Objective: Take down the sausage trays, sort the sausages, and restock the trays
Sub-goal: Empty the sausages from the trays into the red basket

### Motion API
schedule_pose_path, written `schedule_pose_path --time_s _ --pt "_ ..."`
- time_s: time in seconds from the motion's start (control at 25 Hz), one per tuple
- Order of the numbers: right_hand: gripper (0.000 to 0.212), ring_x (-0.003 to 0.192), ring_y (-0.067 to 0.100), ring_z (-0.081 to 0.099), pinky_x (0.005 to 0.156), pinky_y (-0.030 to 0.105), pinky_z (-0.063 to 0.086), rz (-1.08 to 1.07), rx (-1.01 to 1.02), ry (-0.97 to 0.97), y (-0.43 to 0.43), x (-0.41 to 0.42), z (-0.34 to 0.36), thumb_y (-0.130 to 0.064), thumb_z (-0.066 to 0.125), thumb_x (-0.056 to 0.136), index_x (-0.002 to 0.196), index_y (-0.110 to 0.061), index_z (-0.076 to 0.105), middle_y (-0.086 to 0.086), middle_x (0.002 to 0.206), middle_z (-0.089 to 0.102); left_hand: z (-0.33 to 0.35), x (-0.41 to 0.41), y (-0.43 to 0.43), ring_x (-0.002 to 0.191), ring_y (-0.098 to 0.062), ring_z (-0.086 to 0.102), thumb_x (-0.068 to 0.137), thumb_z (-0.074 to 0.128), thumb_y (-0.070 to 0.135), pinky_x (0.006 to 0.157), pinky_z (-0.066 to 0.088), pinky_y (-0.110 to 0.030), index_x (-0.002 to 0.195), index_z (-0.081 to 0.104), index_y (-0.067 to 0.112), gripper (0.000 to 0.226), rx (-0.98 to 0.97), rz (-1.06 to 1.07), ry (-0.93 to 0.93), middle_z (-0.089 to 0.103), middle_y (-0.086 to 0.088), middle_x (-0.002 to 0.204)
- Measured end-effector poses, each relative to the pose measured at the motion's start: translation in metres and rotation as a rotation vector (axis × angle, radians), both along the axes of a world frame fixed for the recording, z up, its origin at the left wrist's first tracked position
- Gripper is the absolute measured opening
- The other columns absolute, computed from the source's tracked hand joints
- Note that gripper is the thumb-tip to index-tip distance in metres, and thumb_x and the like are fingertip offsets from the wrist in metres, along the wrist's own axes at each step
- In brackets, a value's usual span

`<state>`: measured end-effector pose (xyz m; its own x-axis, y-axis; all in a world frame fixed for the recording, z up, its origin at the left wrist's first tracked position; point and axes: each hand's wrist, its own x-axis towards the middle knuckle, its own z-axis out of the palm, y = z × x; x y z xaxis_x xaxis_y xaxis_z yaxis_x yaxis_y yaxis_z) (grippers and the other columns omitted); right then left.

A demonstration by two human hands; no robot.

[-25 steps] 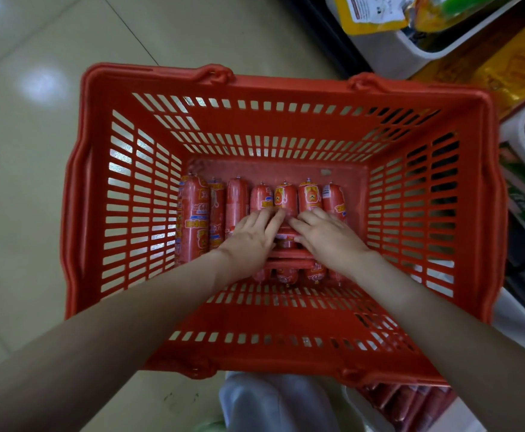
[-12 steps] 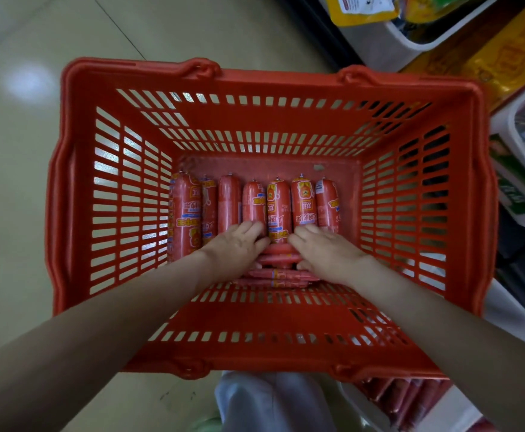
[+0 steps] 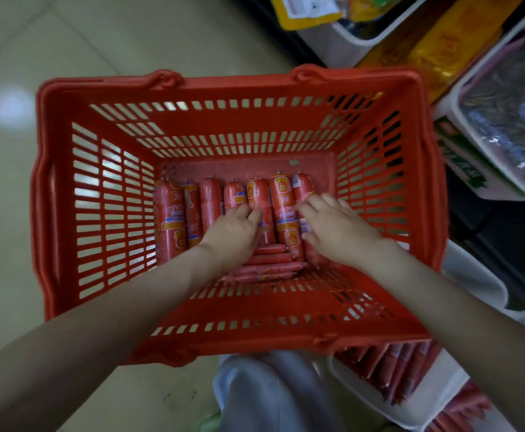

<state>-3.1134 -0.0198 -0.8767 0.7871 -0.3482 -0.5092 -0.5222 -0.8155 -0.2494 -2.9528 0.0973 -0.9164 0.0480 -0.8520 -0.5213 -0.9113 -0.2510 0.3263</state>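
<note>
The left hand (image 3: 233, 235) and right hand (image 3: 337, 232) are working deep in the red basket (image 3: 52, 213). They are drawing apart from where they were pressing together half a second ago, uncovering the thin sausages (image 3: 267, 265) lying crosswise between the wrists. The left hand is resting flat-fingered, gripping nothing, on the row of thick sausages (image 3: 169, 219) lining the basket floor. The right is spreading over the rightmost one, though whether it is grasping it I cannot tell. Sorting seems to be nearing its end, with the white tray (image 3: 364, 400) beside the knee awaiting restocking.
</note>
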Motion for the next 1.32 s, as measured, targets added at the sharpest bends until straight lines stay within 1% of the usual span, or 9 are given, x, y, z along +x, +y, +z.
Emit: schedule_pose_path --time_s 0.2,0.32,0.44,0.56,0.72,0.84,1.0,1.16,1.32 --pt "0.040 0.101 0.029 0.050 0.094 0.034 0.035 -0.390 -0.232 -0.450 0.003 -0.087 0.075 -0.024 0.041 0.088 0.121 -0.009 0.057 0.009 0.110 0.058 0.076 -0.106 -0.050 0.083 -0.041 0.059 0.084 0.042 0.020 0.071 0.053 -0.044 0.107 0.057 -0.001 0.034 -0.483 0.067 0.076 0.056 -0.022 0.096" --pt "0.037 0.097 0.022 0.047 0.091 0.025 0.033 -0.747 -0.294 -0.627 0.021 -0.172 0.091 -0.016 0.043 0.085 0.116 -0.004 0.058 0.009 0.104 0.057 0.119 -0.190 -0.057 0.082 -0.035 0.055 0.079 0.050 0.015 0.071 0.048 -0.041 0.110 0.058 0.003 0.034 -0.682 0.013 0.138 0.056 -0.017 0.095" --pt "0.034 0.098 0.023 0.054 0.087 0.023 0.037 -1.092 -0.176 -0.549 0.053 -0.251 0.054 -0.001 0.050 0.086 0.120 -0.002 0.054 0.006 0.106 0.053 0.111 -0.270 -0.034 0.086 -0.028 0.058 0.076 0.050 0.012 0.076 0.051 -0.037 0.113 0.057 0.009 0.037 -0.581 -0.183 0.192 0.059 -0.011 0.096" --pt "0.040 0.102 0.035 0.058 0.088 0.034 0.045 -1.257 0.004 -0.365 0.091 -0.309 0.002 0.009 0.051 0.085 0.123 0.001 0.053 0.019 0.115 0.056 0.058 -0.314 -0.008 0.090 -0.032 0.066 0.077 0.026 0.016 0.082 0.055 -0.038 0.112 0.065 0.007 0.053 -0.176 -0.369 0.096 0.064 -0.015 0.103" --pt "0.037 0.116 0.034 0.044 0.101 0.047 0.039 -1.404 -0.042 -0.224 0.127 -0.360 -0.037 0.005 0.048 0.086 0.122 -0.001 0.049 0.017 0.119 0.049 -0.004 -0.321 -0.001 0.143 -0.036 0.009 0.098 0.020 0.015 0.117 0.005 -0.045 0.151 0.005 0.006 0.056 0.165 -0.487 -0.088 0.006 -0.018 0.156" --pt "0.046 0.120 0.041 0.039 0.104 0.051 0.034 -1.649 -0.033 -0.039 0.140 -0.392 -0.058 -0.007 0.050 0.089 0.132 0.002 0.035 0.024 0.126 0.042 -0.014 -0.338 -0.005 0.144 -0.034 0.009 0.098 0.037 0.019 0.118 0.002 -0.044 0.152 0.005 0.010 0.063 0.063 -0.538 -0.047 0.007 -0.016 0.156" --pt "0.074 0.120 0.041 0.042 0.100 0.049 0.039 -1.717 0.171 -0.036 0.154 -0.405 -0.075 -0.006 0.053 0.089 0.147 -0.008 0.008 0.022 0.133 0.040 -0.023 -0.373 -0.002 0.132 -0.037 0.041 0.081 0.050 0.010 0.111 0.025 -0.048 0.142 0.041 0.006 0.062 -0.223 -0.715 0.015 0.041 -0.022 0.143" --pt "0.051 0.092 0.027 0.059 0.069 0.028 0.046 -1.790 0.249 -0.196 0.161 -0.410 -0.075 0.000 0.045 0.090 0.136 -0.009 0.027 0.013 0.111 0.058 -0.023 -0.382 0.005 0.131 -0.039 0.042 0.072 0.021 0.001 0.106 0.031 -0.052 0.135 0.052 0.009 0.070 -0.275 -0.943 0.028 0.045 -0.022 0.141" --pt "0.022 0.081 0.019 0.064 0.073 0.037 0.054 -1.932 0.430 -0.400 0.170 -0.415 -0.062 -0.014 0.057 0.092 0.113 -0.017 0.056 0.002 0.095 0.068 -0.024 -0.389 0.008 0.134 -0.036 0.036 0.073 0.051 -0.010 0.108 0.022 -0.049 0.132 0.054 0.008 0.061 -0.302 -0.808 0.155 0.046 -0.020 0.139"
